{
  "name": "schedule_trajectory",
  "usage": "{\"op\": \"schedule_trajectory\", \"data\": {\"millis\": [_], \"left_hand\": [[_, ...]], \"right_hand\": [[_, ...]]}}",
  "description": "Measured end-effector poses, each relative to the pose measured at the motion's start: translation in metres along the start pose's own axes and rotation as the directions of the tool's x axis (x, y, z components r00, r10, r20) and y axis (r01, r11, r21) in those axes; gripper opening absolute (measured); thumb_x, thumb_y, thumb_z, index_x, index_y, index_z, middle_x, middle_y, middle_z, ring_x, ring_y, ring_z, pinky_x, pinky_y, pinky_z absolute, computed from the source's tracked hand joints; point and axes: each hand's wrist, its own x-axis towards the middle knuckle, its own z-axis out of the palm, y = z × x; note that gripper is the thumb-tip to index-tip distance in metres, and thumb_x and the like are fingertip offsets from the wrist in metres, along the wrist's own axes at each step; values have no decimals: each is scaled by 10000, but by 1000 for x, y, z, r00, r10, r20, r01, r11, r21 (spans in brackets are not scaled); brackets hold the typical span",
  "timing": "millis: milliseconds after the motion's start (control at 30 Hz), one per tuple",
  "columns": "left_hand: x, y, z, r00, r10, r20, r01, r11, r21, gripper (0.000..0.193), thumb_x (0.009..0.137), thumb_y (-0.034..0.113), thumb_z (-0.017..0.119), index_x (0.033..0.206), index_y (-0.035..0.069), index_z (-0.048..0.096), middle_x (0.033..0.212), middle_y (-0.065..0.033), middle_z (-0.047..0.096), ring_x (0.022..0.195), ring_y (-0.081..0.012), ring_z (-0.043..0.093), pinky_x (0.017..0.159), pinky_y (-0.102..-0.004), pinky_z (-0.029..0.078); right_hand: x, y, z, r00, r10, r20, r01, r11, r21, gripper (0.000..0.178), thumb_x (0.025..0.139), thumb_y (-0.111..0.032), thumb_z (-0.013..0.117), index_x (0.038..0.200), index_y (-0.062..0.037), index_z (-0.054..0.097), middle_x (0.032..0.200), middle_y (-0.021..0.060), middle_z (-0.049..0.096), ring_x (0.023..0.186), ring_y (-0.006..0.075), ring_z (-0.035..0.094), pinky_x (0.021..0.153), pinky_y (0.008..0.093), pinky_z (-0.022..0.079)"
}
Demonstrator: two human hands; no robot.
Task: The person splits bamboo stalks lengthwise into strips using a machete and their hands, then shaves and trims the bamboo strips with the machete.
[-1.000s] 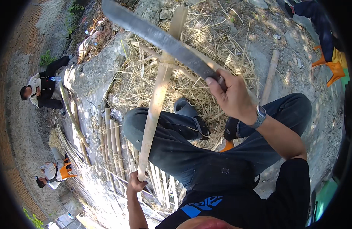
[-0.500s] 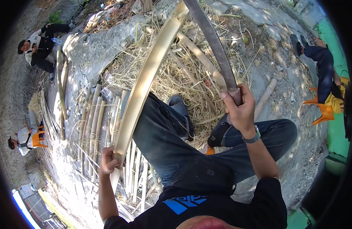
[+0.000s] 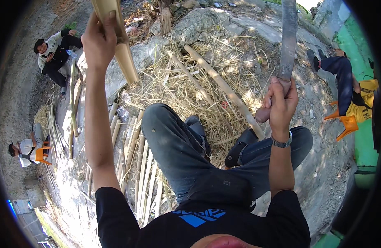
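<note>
**Split bamboo aloft at upper left, machete upright at upper right**

Through the head camera I had pale stony ground [image 3: 323, 173] across much of the frame, with a broad litter of straw [image 3: 207, 118] near the centre. The wearer's jeans [image 3: 174, 140], knees spread, filled the lower middle. Left of them lay a row of bamboo lengths [image 3: 139, 165], and one pole [image 3: 225, 91] slanted over the straw towards the right leg.

The machete [image 3: 288, 45] stood at upper right, running out of the top edge and pointing away from the legs. The split bamboo [image 3: 126, 66], trough-shaped with a joint across it, was tilted at upper left, its top out of frame, its lower end hanging free, well apart from the machete.

The left hand [image 3: 100, 43] was clamped on the split bamboo, thumb laid over it. The right hand [image 3: 282, 101] was wrapped firmly round the machete's handle, the rounded butt showing beside the fingers; a watch [image 3: 282, 142] circled that wrist.

To manage the pair well, I judged, the left fingers needed to avoid sliding along the split edges, which might cut, and the machete's swing needed to clear forearm and knees. I couldn't tell which side was sharpened, so I'd have checked that first.
</note>
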Motion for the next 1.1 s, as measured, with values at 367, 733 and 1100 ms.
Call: {"op": "schedule_trajectory", "data": {"millis": [367, 733, 1100], "left_hand": [[-116, 75, 201, 942, -118, 314, 216, 930, -298, 212, 1025, 201, 615, 1163, 42, 588, 744, -166, 713, 647, -346, 713, 591, -421, 548], [-271, 73, 297, 768, -325, 553, 596, 679, -429, 568, 918, 313, 786, 1373, 78, 541, 999, -131, 730, 967, -241, 718, 837, -393, 570], [-57, 107, 287, 839, -290, 461, 544, 454, -705, 498, 948, 349, 767, 1252, 3, 577, 925, -72, 703, 831, -144, 682, 743, -330, 559]], "right_hand": [[-26, -9, -35, 994, 48, -96, -54, 997, -61, 182, 983, -143, 701, 998, -33, 557, 628, -17, 540, 467, 34, 472, 422, 222, 373], [-42, 25, -73, 979, 139, -152, -152, 985, -77, 206, 973, -156, 710, 985, -32, 546, 632, -22, 543, 469, 34, 490, 413, 222, 384], [-38, 5, -87, 987, 108, -123, -128, 977, -169, 246, 956, -178, 732, 975, -15, 548, 657, -2, 582, 487, 43, 512, 431, 230, 389]]}}
